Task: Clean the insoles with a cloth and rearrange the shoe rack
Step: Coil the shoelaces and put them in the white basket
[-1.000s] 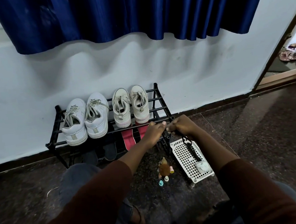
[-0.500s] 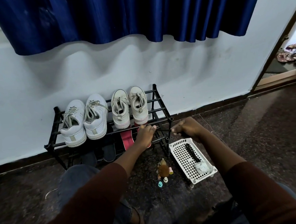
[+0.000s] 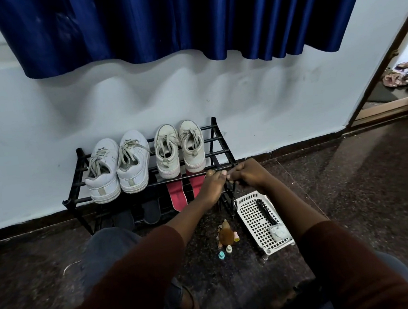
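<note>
Both hands have drawn together: left hand (image 3: 213,184) and right hand (image 3: 249,176) pinch a dark cord at the shoe rack (image 3: 217,137) corner; red insoles (image 3: 177,195) lie beneath; keep it taut

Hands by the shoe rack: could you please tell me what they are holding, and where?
Both hands, left and right, pinch something thin and dark at the shoe rack's front right corner; what it is cannot be told.
</note>
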The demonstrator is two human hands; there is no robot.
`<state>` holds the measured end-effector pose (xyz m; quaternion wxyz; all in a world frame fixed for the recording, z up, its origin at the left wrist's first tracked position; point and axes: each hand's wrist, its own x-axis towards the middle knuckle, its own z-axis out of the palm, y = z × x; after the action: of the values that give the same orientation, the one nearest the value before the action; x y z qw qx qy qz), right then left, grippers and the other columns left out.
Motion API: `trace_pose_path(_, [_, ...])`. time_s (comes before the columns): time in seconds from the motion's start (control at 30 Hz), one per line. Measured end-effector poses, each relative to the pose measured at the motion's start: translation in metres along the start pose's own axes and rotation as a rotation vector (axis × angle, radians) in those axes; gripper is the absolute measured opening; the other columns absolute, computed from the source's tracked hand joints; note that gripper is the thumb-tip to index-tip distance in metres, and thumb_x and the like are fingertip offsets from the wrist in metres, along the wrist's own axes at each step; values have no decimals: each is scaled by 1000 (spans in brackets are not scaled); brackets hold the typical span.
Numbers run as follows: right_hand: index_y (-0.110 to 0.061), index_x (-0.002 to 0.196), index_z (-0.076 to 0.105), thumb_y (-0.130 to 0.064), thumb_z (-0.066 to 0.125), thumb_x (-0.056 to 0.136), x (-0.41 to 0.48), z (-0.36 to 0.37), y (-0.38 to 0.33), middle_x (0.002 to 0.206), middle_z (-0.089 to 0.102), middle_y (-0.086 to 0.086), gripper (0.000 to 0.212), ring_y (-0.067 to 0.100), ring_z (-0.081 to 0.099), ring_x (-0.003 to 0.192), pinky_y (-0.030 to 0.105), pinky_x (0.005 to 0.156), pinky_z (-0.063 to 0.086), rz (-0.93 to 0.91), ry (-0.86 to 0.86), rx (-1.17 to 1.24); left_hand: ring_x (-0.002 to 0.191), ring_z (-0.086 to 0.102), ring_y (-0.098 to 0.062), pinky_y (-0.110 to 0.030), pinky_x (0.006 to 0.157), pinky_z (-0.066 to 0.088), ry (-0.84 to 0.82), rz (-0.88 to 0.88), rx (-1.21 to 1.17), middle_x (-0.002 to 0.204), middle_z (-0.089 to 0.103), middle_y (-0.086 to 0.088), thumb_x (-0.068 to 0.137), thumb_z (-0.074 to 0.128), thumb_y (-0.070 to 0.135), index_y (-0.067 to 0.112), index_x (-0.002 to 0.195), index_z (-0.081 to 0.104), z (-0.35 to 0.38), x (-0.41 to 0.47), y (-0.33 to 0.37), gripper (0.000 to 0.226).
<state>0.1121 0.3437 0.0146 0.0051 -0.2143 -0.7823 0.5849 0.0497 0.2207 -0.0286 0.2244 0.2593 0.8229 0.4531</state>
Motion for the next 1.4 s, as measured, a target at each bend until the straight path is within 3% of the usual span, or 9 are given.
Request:
trace_pose_path(0.2, [13, 89, 64, 8, 57, 83, -7, -7, -1, 67, 57, 19, 12, 18, 49, 44, 25, 47, 41, 25, -2, 35, 94, 35, -16, -24, 68, 22, 31, 14, 8, 98, 35, -12, 104, 30, 22, 10, 80, 46, -8, -3, 1, 31])
trace_pose_path(0.37, [15, 91, 63, 8, 57, 84, -13, -13, -4, 56, 54, 11, 11, 13, 50, 42, 20, 45, 46, 12, 29, 21, 100, 34, -13, -22, 73, 22, 19, 18, -26, 98, 40, -4, 104, 31, 23, 9, 95, 58, -14, -1, -8, 31])
trace_pose_path(0.47, [3, 83, 69, 0, 64, 83, -13, -13, -8, 52, 55, 7, 6, 10, 49, 41, 20, 46, 44, -36, 81, -119, 98, 37, -14, -26, 77, 30, 49, 46, -257, 98, 40, 0, 102, 34, 14, 19, 101, 44, -16, -3, -8, 11])
trace_pose_path(0.57, [-2, 82, 71, -6, 66, 83, -12, -9, -13, 58, 60, 7, 7, 6, 50, 44, 12, 44, 43, -80, 74, -331, 72, 38, -10, -16, 63, 33, 123, -32, -529, 81, 36, 1, 98, 35, 2, 19, 127, 32, -18, -6, -3, 33])
trace_pose_path(0.7, [0, 89, 72, -7, 62, 86, -9, -2, -22, 73, 64, 11, 12, 15, 57, 63, 26, 68, 51, -97, 27, -512, 91, 45, -16, -20, 69, 36, 154, -79, -477, 100, 49, -5, 95, 38, -2, 2, 123, 50, -20, -1, -2, 31])
trace_pose_path(0.8, [0, 90, 72, -6, 62, 85, -9, 4, -29, 79, 68, 16, 13, 16, 57, 71, 27, 74, 49, -137, 22, -577, 74, 46, -11, -19, 67, 33, 164, 21, -417, 77, 51, 0, 99, 37, 3, 4, 106, 56, -18, 1, -4, 20])
trace_pose_path(1.13, [-2, 71, 64, 3, 66, 79, -9, 11, -36, 57, 60, 12, 10, 7, 56, 39, 24, 50, 54, -109, 196, -166, 86, 59, -9, -15, 82, 46, 173, 36, -684, 90, 65, 0, 96, 47, 0, 8, 100, 61, -16, -2, 14, 17])
trace_pose_path(1.27, [7, 81, 67, 5, 66, 78, -9, 13, -35, 65, 64, 15, 4, 13, 62, 49, 34, 64, 58, -104, 183, -143, 84, 60, -10, -14, 77, 47, 178, 18, -671, 88, 65, 1, 94, 51, 1, 4, 105, 61, -12, 0, 16, 15])
trace_pose_path(1.4, [-4, 75, 59, 12, 58, 78, -9, 13, -33, 72, 66, 18, 16, 31, 68, 68, 47, 74, 57, -63, 226, 12, 70, 61, 1, -10, 71, 48, 193, 11, -628, 84, 65, 1, 94, 51, 0, -5, 111, 60, -11, 0, 17, 20])
